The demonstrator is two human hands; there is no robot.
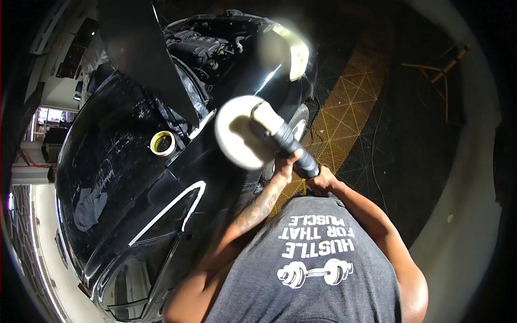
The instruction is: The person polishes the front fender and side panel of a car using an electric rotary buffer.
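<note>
A polisher (pixel 288 141) with a dark body and a wide, round white pad (pixel 229 137) is held in both hands. The pad lies over the black car's front fender (pixel 226 180), and its edge is blurred; whether it touches the paint I cannot tell. My left hand (pixel 285 166) is closed around the middle of the body, fingers partly hidden. Behind it, my right hand (pixel 322 180) grips the rear end of the polisher. White tape (pixel 167 209) runs along the door window's edge, left of my left forearm.
A tape roll (pixel 163 144) sits near the windshield's base, and a grey cloth (pixel 90 209) lies on the glass. The hood (pixel 142 59) stands raised beside the engine bay (pixel 202 48). A cable (pixel 375 161) crosses the tiled floor (pixel 344 113); a stand (pixel 442 72) is at right.
</note>
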